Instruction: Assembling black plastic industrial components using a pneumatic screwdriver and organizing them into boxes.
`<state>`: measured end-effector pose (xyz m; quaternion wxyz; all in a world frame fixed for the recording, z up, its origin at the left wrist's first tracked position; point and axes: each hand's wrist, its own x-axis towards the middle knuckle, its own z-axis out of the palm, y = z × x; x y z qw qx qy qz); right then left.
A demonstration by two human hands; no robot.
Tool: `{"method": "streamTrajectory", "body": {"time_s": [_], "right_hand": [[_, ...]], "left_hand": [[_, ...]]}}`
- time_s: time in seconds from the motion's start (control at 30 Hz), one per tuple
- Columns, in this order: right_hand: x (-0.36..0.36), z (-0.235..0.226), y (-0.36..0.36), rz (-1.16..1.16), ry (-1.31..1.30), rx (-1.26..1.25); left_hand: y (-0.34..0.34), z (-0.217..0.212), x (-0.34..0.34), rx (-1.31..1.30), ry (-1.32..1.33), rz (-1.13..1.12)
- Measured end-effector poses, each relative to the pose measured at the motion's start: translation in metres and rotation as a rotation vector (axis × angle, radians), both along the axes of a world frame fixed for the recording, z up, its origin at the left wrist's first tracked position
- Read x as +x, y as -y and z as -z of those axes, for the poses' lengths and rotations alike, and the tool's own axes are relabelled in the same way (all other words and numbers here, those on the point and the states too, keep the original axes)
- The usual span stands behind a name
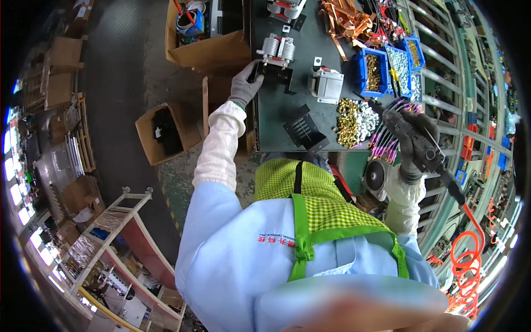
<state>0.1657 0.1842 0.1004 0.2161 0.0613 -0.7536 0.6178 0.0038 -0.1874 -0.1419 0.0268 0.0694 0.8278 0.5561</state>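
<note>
my left hand [245, 83] grips the black bracket [275, 73] under the finned coil unit [276, 48] at the desk [276, 119] edge. my right hand [416, 141] is clenched on the air screwdriver [428, 157]. i'd steady the bracket before driving.

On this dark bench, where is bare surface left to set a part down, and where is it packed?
Bare dark benchtop lies between the coil assembly under the left hand and the copper strips. A smaller patch sits between the grey block and the black bracket. The right side is crowded: blue bins, loose screws, right hand gripping a tool.
</note>
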Motion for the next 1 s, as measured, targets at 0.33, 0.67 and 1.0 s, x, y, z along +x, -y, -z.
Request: {"method": "streamTrajectory", "body": {"time_s": [0.33,0.67,1.0], "right_hand": [[0.006,0.005,-0.035,0.025,-0.030,0.054],[0.038,0.013,-0.082,0.084,0.033,-0.026],[0.056,0.029,-0.123,-0.003,0.053,-0.120]], "left_hand": [[-0.025,-0.085,0.061,-0.360,-0.199,-0.267],[-0.257,-0.026,0.139,-0.786,0.330,0.699],[-0.285,0.005,0.150,-0.723,0.304,0.597]]}}
